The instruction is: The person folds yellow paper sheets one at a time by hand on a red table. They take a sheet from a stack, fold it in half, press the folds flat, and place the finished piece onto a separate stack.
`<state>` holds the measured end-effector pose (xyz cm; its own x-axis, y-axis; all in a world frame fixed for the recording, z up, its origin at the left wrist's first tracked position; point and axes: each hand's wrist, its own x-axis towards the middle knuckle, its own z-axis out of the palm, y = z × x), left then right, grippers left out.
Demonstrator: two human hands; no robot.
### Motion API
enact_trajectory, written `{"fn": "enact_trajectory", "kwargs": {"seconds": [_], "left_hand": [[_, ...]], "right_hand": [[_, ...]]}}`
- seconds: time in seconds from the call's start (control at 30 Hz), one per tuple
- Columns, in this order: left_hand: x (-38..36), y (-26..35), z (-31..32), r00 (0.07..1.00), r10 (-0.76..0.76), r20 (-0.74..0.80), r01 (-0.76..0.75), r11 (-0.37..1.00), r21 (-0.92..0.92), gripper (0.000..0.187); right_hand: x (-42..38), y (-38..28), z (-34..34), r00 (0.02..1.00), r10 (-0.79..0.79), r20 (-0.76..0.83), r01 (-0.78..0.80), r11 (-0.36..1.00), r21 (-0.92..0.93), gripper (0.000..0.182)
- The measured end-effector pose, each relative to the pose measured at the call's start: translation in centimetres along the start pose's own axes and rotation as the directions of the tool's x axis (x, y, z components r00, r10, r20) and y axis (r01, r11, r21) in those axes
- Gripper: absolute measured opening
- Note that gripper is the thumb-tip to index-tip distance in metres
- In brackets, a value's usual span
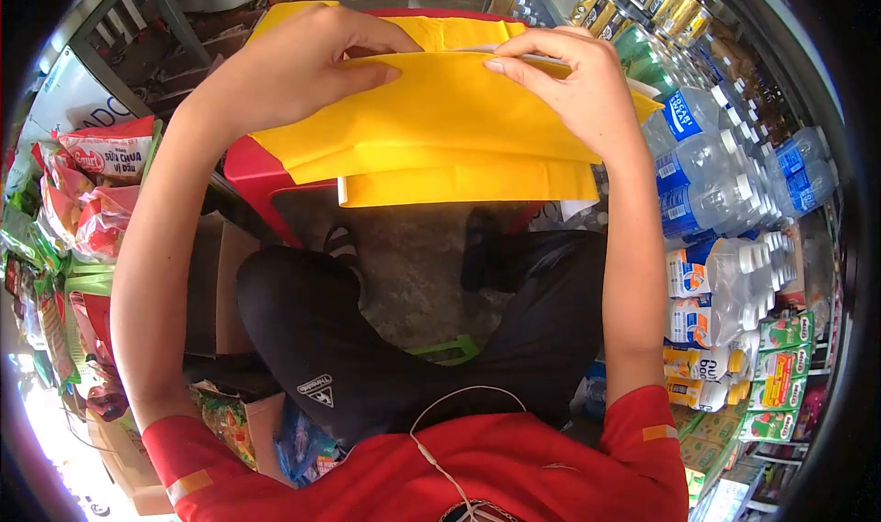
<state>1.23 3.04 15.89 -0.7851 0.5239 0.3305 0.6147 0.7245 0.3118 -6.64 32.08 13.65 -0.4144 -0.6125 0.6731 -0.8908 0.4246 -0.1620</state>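
Note:
A yellow cloth [440,127] lies folded over a red stool [252,175], and its front part hangs past the stool's near edge. My left hand [335,49] pinches the cloth's upper fold on the left, thumb in front and fingers behind. On the right, my right hand [560,59] pinches the same fold between thumb and fingers. A thin white edge shows along the fold between my hands. Another white edge shows at the lower left of the hanging layer. The fingertips behind the fold are partly hidden.
Bottles [702,187] and drink cartons [778,375] line the right side. Cans [684,17] stand at the upper right. Snack packets [101,155] hang at the left. A cardboard box [225,283] sits beside my knee. My legs are below the stool's near side.

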Motion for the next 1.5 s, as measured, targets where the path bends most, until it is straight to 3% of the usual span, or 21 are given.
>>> {"fn": "enact_trajectory", "kwargs": {"seconds": [0.17,0.27,0.37,0.67,1.03,1.27,1.43,1.5], "left_hand": [[-0.2,-0.1,0.0,1.0,-0.017,0.004,0.017,1.0,0.003,0.027],[-0.2,-0.1,-0.2,1.0,-0.027,0.001,0.027,1.0,-0.004,0.026],[-0.3,-0.2,-0.3,1.0,-0.007,-0.021,0.007,1.0,0.009,0.025],[-0.8,0.1,-0.8,0.999,-0.032,-0.021,0.032,0.999,0.021,0.023],[-2.8,-1.6,-3.4,0.998,-0.066,-0.004,0.066,0.998,0.002,0.024],[-7.0,-3.9,-7.0,0.924,-0.383,0.013,0.383,0.92,-0.081,0.026],[-9.4,-5.1,-8.0,0.858,-0.511,0.045,0.502,0.818,-0.28,0.026],[-9.8,-5.2,-8.1,0.848,-0.528,0.038,0.519,0.814,-0.26,0.026]], "right_hand": [[-0.1,-0.6,-0.1,0.996,0.081,0.024,-0.082,0.996,0.022,0.018],[0.0,-0.2,0.6,0.999,0.049,-0.014,-0.047,0.992,0.113,0.019],[0.0,-1.1,0.4,0.991,0.133,0.01,-0.133,0.984,0.117,0.022],[-0.1,-1.2,-0.2,0.995,0.079,0.064,-0.083,0.995,0.055,0.022],[-1.9,0.6,-1.5,0.941,0.268,0.208,-0.3,0.944,0.139,0.022],[-3.1,3.2,-2.1,0.901,0.353,0.25,-0.39,0.914,0.114,0.022],[-4.2,5.0,-0.9,0.903,0.367,0.224,-0.423,0.852,0.31,0.022],[-4.4,5.2,-0.5,0.891,0.4,0.212,-0.453,0.804,0.385,0.022]]}}
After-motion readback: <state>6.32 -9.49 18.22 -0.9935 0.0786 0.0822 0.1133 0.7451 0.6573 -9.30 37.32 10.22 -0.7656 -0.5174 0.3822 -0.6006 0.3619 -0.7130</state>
